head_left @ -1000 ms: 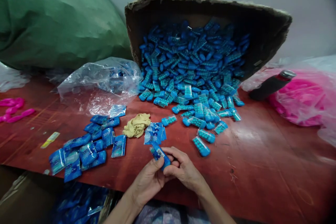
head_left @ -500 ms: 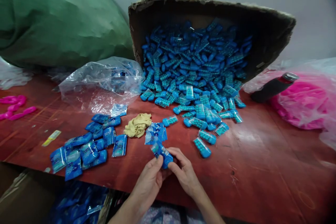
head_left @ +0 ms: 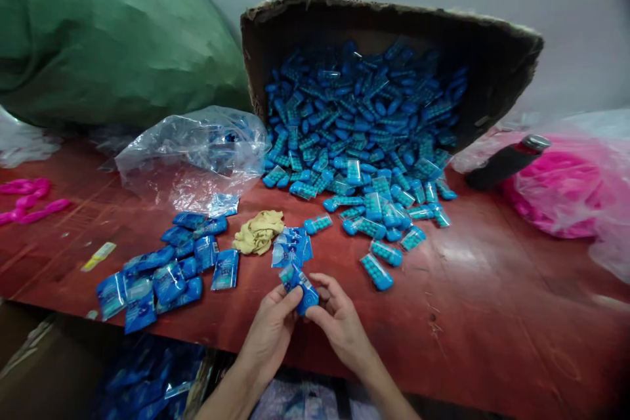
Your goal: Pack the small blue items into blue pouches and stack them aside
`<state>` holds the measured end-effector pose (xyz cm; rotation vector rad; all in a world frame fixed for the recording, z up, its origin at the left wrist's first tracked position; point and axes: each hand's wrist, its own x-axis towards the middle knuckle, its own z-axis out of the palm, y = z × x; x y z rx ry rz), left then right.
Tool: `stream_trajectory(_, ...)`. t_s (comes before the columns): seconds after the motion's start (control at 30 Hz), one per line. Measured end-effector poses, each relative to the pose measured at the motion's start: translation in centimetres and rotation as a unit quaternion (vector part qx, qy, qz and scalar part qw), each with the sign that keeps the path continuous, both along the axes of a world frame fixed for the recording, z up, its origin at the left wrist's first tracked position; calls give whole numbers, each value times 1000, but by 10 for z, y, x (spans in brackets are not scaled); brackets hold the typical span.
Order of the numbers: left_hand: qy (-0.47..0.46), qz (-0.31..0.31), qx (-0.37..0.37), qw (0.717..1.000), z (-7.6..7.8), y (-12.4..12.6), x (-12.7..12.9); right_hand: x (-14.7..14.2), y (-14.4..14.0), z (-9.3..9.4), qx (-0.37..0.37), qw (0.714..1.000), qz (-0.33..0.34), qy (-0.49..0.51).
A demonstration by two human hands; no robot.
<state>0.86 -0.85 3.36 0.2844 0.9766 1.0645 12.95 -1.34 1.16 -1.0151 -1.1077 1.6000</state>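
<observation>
Blue packet (head_left: 300, 287) sits pinched between both hands just above the near edge of the red tabletop (head_left: 492, 315) in the head view: the left hand (head_left: 270, 331) grips its lower left side with fingertips closed on it, the right hand (head_left: 339, 321) grips its right end (thumb below). Just beyond lie a small stack of sleeves (head_left: 290, 248), a tan cloth (head_left: 259, 231), and the tipped cardboard box (head_left: 492, 65).

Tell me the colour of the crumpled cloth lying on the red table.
The crumpled cloth is pale yellow-tan, seen best in the head view.
</observation>
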Motion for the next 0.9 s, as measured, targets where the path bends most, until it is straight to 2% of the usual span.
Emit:
stream_trajectory(0.1,9,43,-14,999,1,-4,6,-5,-7,-8,43,997,-35,-57)
stream_trajectory(0.23,22,73,-23,997,0,-10,14,-5,-10,-13,46,993,-55,-92)
stream_trajectory(0.43,-4,12,7,1000,-6,-13,3,4,1,-10,-42,999,-6,20)
stream_trajectory(0.53,2,-13,25,1000,-3,-9,-5,4,4,-10,-49,998,7,38)
stream_trajectory(0.63,19,-8,27,999,0,-9,-6,0,1,-11,-45,998,10,37)
stream_trajectory(0.9,0,67,-1,998,-3,-22,7,-15,-12,-15,15,990,-54,-128)
